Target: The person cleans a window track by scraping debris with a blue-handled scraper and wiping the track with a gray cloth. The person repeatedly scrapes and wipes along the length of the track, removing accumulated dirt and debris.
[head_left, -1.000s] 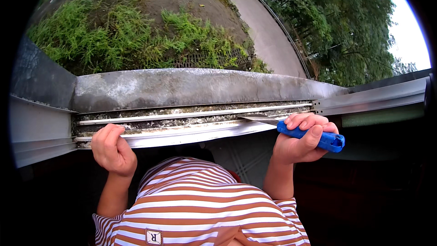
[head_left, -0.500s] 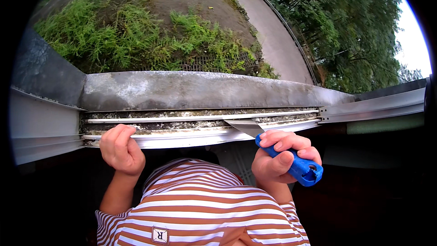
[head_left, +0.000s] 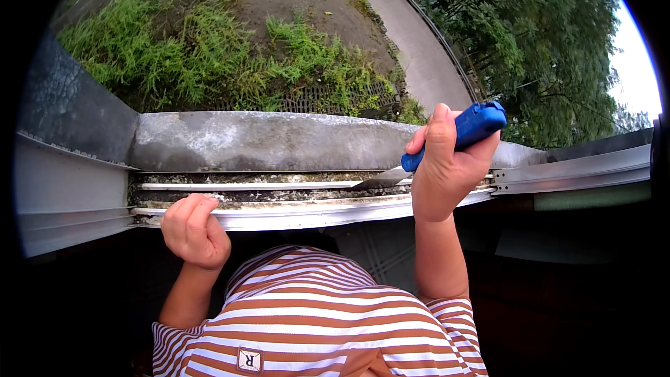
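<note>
Blue-handled scraper (head_left: pixel 478 123) sits between 2 and 3 o'clock of frame centre, gripped in the right hand (head_left: pixel 447 174), metal blade (head_left: pixel 384 179) pointing to 8 o'clock, tip at the white middle rail (head_left: pixel 244 186) of the grimy window track (head_left: pixel 293 196). Left hand (head_left: pixel 196 232) at 8 o'clock, fingers curled at the near white sill edge (head_left: pixel 300 219); can't tell if it holds anything. Beyond the grey ledge (head_left: pixel 265 141): weeds (head_left: pixel 139 45) at 10 o'clock, trees (head_left: pixel 530 49) at 2.
</note>
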`<action>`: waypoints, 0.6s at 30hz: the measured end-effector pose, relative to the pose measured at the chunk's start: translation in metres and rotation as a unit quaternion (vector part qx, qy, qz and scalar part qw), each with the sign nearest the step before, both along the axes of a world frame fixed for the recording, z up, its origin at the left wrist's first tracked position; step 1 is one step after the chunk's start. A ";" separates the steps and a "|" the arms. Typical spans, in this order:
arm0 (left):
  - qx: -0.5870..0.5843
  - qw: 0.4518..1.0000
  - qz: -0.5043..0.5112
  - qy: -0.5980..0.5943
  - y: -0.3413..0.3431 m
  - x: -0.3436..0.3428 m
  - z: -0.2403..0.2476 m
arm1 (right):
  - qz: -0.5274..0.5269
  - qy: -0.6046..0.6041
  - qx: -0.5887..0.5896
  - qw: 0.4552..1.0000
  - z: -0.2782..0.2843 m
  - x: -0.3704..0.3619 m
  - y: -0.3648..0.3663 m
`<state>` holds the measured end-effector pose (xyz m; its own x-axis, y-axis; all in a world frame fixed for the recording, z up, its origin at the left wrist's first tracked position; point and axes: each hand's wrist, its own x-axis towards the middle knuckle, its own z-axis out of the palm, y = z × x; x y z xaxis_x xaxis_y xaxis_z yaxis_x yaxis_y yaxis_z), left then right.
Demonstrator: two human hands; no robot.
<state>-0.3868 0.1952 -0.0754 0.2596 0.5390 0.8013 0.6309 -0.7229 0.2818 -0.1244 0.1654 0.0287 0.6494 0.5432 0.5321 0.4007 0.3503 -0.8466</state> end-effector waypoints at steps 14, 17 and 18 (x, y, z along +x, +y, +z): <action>-0.002 1.000 -0.006 0.001 0.000 -0.002 -0.001 | -0.052 -0.025 -0.158 0.986 -0.005 0.017 0.039; 0.003 1.000 -0.002 0.007 0.000 -0.002 -0.001 | -0.050 -0.059 -0.171 0.982 -0.013 0.023 0.044; 0.004 1.000 -0.001 0.009 0.000 -0.003 -0.002 | -0.052 -0.049 -0.174 0.982 -0.012 0.022 0.047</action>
